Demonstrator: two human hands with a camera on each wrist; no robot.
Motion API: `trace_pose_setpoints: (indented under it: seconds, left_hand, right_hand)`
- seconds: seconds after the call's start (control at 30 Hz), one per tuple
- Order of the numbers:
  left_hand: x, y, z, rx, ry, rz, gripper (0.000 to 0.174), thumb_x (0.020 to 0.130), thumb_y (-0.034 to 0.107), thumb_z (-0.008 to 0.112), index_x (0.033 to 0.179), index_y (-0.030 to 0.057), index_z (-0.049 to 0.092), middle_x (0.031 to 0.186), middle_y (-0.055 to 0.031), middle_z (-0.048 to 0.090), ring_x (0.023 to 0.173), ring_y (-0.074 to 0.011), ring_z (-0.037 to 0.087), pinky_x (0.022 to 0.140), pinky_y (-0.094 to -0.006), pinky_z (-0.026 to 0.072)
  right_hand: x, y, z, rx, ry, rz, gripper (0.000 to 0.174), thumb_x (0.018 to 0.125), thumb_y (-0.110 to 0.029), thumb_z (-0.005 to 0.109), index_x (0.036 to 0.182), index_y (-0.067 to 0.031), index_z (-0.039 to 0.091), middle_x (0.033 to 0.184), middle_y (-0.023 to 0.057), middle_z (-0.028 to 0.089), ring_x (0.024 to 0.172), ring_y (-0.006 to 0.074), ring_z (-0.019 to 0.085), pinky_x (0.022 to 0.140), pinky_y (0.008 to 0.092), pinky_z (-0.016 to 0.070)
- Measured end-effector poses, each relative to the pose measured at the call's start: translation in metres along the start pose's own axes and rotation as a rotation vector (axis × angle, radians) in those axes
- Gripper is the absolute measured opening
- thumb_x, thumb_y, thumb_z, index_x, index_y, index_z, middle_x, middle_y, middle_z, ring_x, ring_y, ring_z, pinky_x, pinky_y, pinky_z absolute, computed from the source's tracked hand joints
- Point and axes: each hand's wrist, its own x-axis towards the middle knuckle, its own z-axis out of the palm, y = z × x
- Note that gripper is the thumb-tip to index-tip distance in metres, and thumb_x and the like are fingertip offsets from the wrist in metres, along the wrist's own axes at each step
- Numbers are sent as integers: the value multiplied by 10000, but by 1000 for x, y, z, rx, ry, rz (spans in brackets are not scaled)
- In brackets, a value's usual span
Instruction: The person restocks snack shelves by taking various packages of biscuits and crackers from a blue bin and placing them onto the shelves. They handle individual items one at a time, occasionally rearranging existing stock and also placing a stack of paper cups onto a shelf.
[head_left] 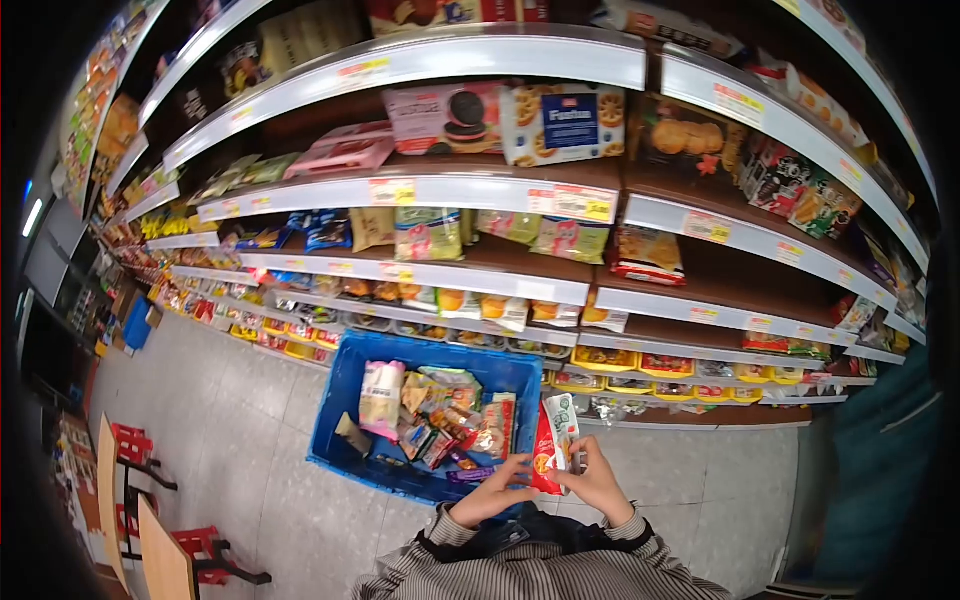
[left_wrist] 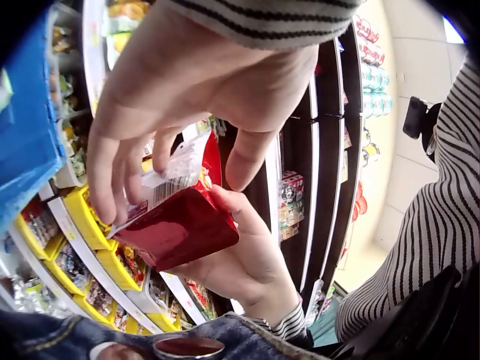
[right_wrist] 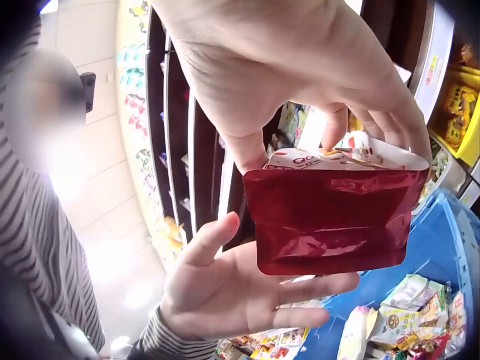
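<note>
Right hand (head_left: 600,480) grips the red pouch (head_left: 543,452) at its top edge, with the thumb on one side and the curled fingers (right_wrist: 401,124) on the other. Left hand (head_left: 495,492) is open: its fingers are nearly straight and lie against the pouch, and in the right wrist view its palm is spread under the bottom edge of the pouch. Both sleeves (head_left: 560,570) are striped.

Long shelves (head_left: 470,190) full of biscuit boxes and snack bags fill the far side, with price labels along their front edges. Below them is the grey tiled floor (head_left: 230,440). On the floor, against the bottom shelf, stands a blue crate (head_left: 345,400) that holds many mixed snack packets (head_left: 440,415). Near the left edge of the floor stand red chairs (head_left: 135,445). The pouch is in the air between the two hands, above the near right corner of the crate, close to the person's chest. Its back is plain glossy red; its front is white with print
</note>
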Motion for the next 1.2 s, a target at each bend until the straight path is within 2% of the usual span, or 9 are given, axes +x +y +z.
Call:
trace_pose_setpoints:
  seconds: [0.07,0.2,0.33,0.47,0.57,0.63,0.77,0.97,1.2]
  left_hand:
    - [-9,-1,-6,-10,-28,12,787,829,227,706,1401,21,206,1263,-146,435,1133,-217,476,914,-323,439]
    - [-35,8,-21,38,6,57,846,812,223,724,1402,-7,164,1257,-170,442,1139,-222,477,903,-319,445]
    - [-65,5,-48,32,19,114,803,801,205,727,1362,-28,201,1207,-139,502,1098,-189,511,941,-306,418]
    - [-92,-6,-71,80,10,132,786,797,200,735,1348,-23,222,1222,-125,461,1121,-176,471,967,-297,391]
    - [-100,-17,-75,138,-40,183,789,794,192,741,1349,-18,221,1266,-131,420,1181,-180,414,1007,-300,345]
    - [-101,-12,-72,150,-106,123,799,799,180,736,1360,-19,204,1260,-128,429,1163,-182,435,978,-294,373]
    - [-90,-14,-58,170,-247,34,842,810,137,720,1407,17,138,1311,-111,391,1201,-173,401,985,-314,365]
    - [-43,-36,-1,223,-456,33,763,833,69,677,1396,20,165,1298,-105,416,1169,-161,449,960,-310,407]
    - [35,-59,144,134,-650,-117,702,883,126,615,1408,25,159,1292,-101,434,1130,-172,484,931,-307,435]
  right_hand:
    - [-4,-16,16,-237,-66,-67,473,750,-200,771,988,-46,393,922,81,508,710,113,519,604,261,448]
    - [-11,-24,52,-303,-63,-182,467,759,-227,766,987,-41,402,931,91,493,715,122,518,608,267,448]
    - [-21,-34,94,-234,-81,-114,459,767,-235,761,984,-31,412,928,98,485,701,127,513,592,272,444]
    - [-33,-13,130,-125,-75,-45,433,774,-235,755,962,-23,428,909,92,477,685,129,509,576,273,441]
    - [-49,-14,141,-183,-15,-58,428,789,-267,738,985,-22,446,945,126,490,735,171,540,637,287,465]
    - [-62,-7,140,-265,10,-47,441,800,-298,721,1015,-18,456,1001,170,494,799,221,566,709,315,484]
    - [-87,-12,127,-224,112,6,449,802,-301,718,1028,-14,457,1024,188,497,821,233,578,724,324,490]
    - [-132,1,70,-242,317,24,480,789,-325,731,1043,-14,467,1022,191,488,805,227,572,729,321,494]
    - [-208,27,-47,-183,605,34,491,763,-313,773,1036,-37,472,1035,160,491,841,196,567,716,314,504]
